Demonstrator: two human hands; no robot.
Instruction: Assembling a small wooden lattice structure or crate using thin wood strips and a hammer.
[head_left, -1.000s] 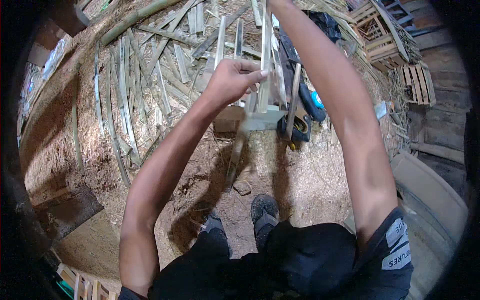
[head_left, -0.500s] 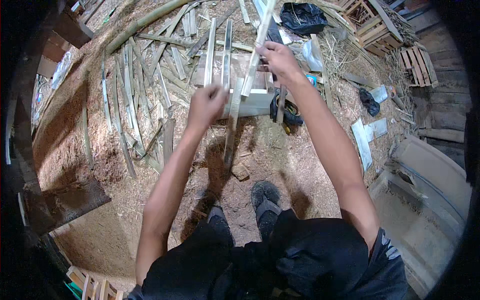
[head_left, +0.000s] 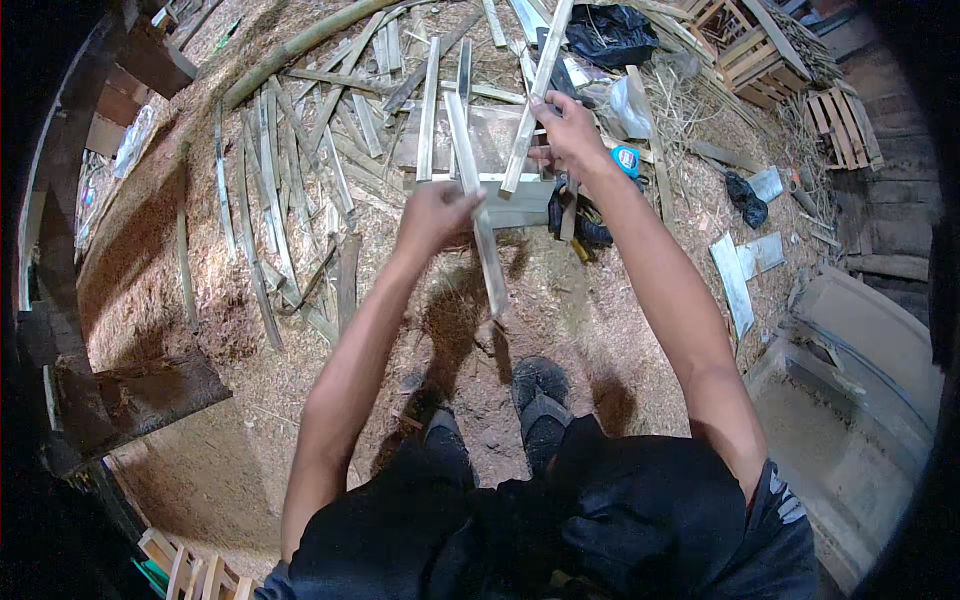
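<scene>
A pale wooden slat (head_left: 485,249) is pinched in my left hand (head_left: 440,213), tilted with its lower end toward my feet. Another long slat (head_left: 541,87) slants up and away from my right hand (head_left: 572,135), whose fingers close around its side. Beyond my hands stands a low light-coloured bench or box (head_left: 516,207), partly covered by the slats. One more pale slat (head_left: 429,108) rests on it to the left, beside a darker one (head_left: 464,68). A blue tape measure (head_left: 626,160) lies just right of my right wrist.
Many loose slats (head_left: 268,190) are strewn over the shavings at left, below a long bamboo pole (head_left: 300,42). Far right are a black plastic bag (head_left: 612,35) and slatted wooden crates (head_left: 758,65). A large grey tub-like object (head_left: 850,420) stands at right.
My left hand has moved right onto the slat, which now leans the opposite way and sits higher. My right hand and its slat have shifted slightly right and down. The tape measure shows more.
</scene>
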